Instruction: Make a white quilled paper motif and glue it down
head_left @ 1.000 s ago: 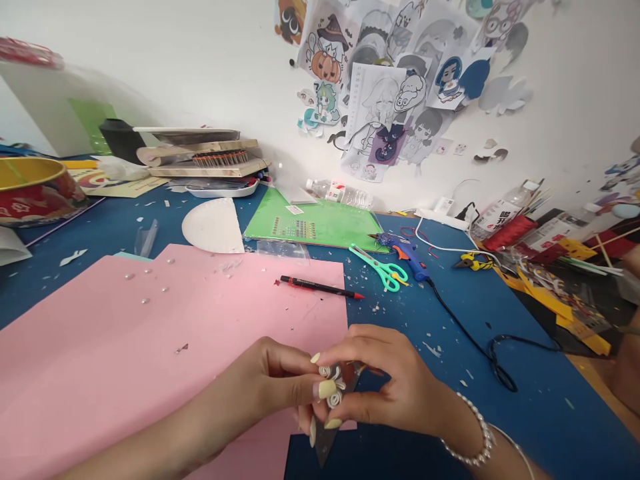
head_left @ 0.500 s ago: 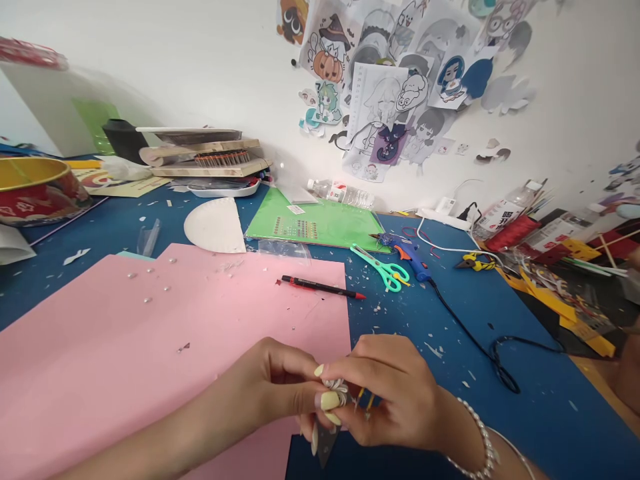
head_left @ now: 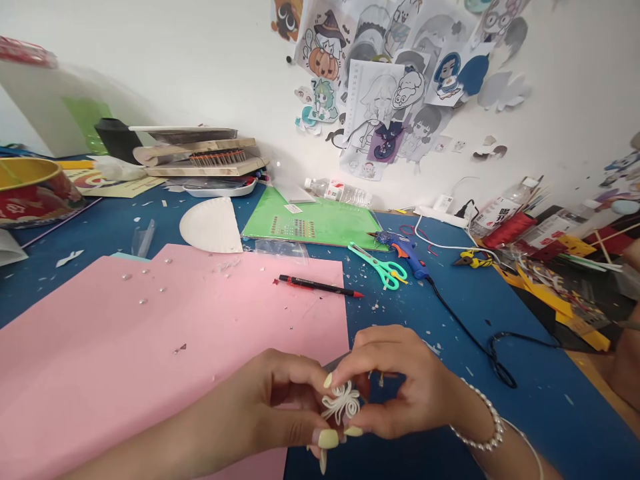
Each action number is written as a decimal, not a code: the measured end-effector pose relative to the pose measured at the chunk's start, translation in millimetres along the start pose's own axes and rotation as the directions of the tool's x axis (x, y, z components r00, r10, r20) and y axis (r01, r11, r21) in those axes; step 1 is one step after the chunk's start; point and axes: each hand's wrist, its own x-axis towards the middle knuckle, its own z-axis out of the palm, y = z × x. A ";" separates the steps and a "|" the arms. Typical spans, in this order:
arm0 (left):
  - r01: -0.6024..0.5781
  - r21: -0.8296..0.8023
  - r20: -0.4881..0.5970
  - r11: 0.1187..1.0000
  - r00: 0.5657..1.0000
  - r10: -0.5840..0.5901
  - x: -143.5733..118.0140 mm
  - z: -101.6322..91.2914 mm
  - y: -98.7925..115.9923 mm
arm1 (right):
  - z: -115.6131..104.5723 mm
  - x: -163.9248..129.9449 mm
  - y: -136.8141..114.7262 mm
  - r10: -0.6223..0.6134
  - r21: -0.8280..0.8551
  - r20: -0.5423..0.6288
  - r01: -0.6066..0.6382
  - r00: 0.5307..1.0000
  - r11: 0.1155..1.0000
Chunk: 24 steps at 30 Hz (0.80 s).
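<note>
My left hand (head_left: 273, 407) and my right hand (head_left: 400, 387) meet low in the middle of the view, at the right edge of a large pink sheet of paper (head_left: 150, 340). Between their fingertips sits a small white ornament of coiled paper loops (head_left: 341, 402), pinched by both hands. A dark piece behind it is mostly hidden by my fingers. My right wrist wears a pearl bracelet (head_left: 483, 430).
On the blue table (head_left: 500, 393) lie a red-and-black pencil (head_left: 320, 286), teal scissors (head_left: 380, 265), a blue glue gun (head_left: 407, 252) with its black cord (head_left: 480, 347), a green sheet (head_left: 320, 223), a white half paper plate (head_left: 210, 227), a bottle (head_left: 340, 192) and yellow scraps (head_left: 555, 293) at the right.
My hands have turned the white coiled ornament so its loops face up, and the dark pointed piece below my fingers has gone out of sight. My right hand rose slightly.
</note>
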 end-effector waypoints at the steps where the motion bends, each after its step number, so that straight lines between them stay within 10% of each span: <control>1: 0.003 0.045 -0.004 0.999 1.000 -0.003 -0.8 0.6 1.5 | -0.3 -0.3 0.7 0.000 0.010 0.000 0.000 1.000 1.000; 11: -0.227 0.570 -0.081 0.790 0.941 0.329 -4.1 -0.3 0.5 | -0.9 -0.4 2.1 0.067 0.115 0.000 -0.066 0.998 0.991; 24: -0.279 0.534 -0.047 0.798 0.933 0.357 -4.4 -1.6 1.6 | -4.1 -3.0 2.8 0.139 0.145 0.079 -0.149 0.987 0.978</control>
